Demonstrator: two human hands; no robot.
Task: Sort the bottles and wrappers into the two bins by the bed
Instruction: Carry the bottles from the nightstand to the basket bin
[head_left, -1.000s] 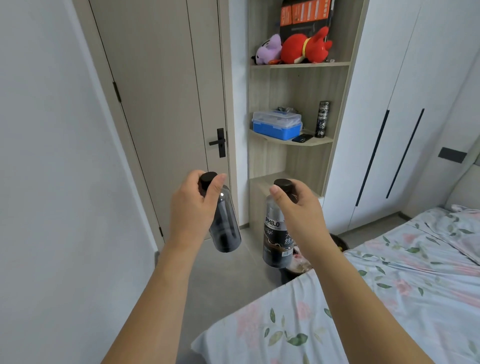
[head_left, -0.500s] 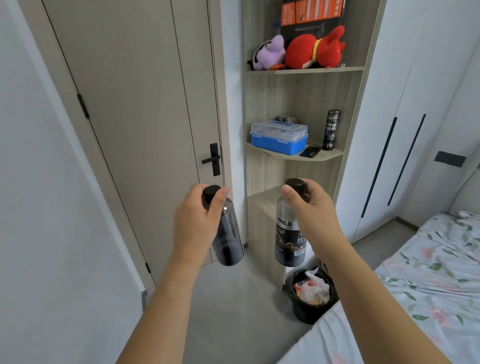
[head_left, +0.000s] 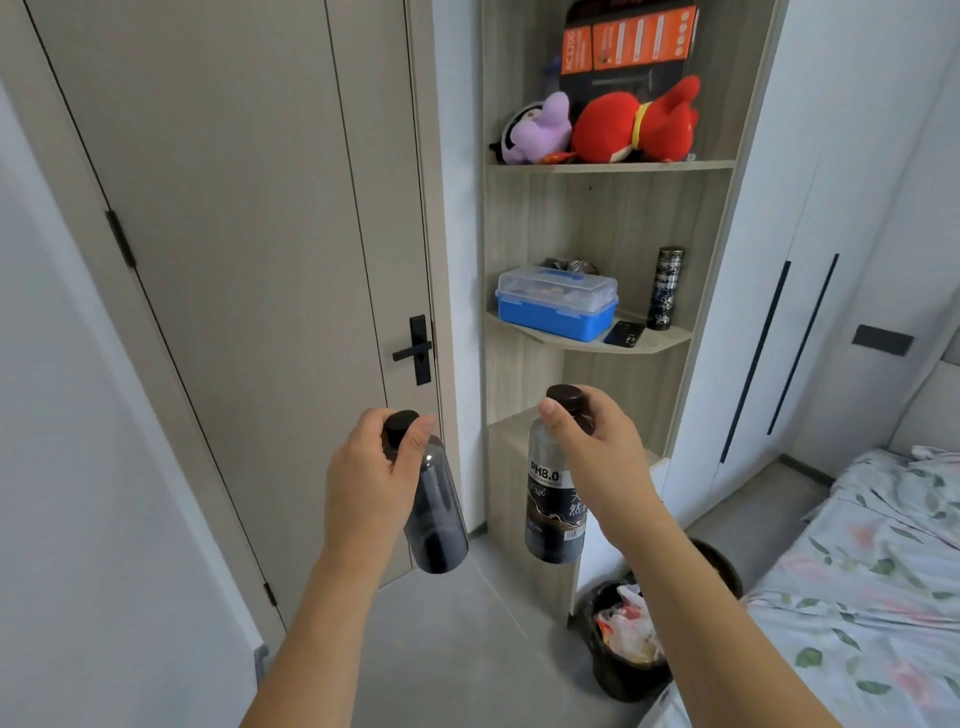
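Observation:
My left hand (head_left: 369, 478) grips a dark bottle (head_left: 434, 519) by its black cap and neck; the bottle hangs down, tilted a little to the right. My right hand (head_left: 597, 457) holds a second bottle (head_left: 553, 509) by its black cap; this one has a black label reading PH8.0. Both bottles hang in the air above the grey floor. Lower right, a black bin (head_left: 623, 670) with crumpled wrappers inside stands on the floor beside the bed (head_left: 857, 597). Behind my right forearm shows the dark rim of another bin (head_left: 719, 558), mostly hidden.
A closed door (head_left: 234, 260) with a black handle fills the left. A wooden corner shelf (head_left: 597, 332) carries a blue box, a dark can and plush toys. White wardrobe doors (head_left: 810, 260) stand to the right. Grey floor (head_left: 441, 649) lies between door and bins.
The view has moved forward and left, so the bed has slid toward the right edge and the black bin has come into sight. Both hands keep the same hold on the bottles.

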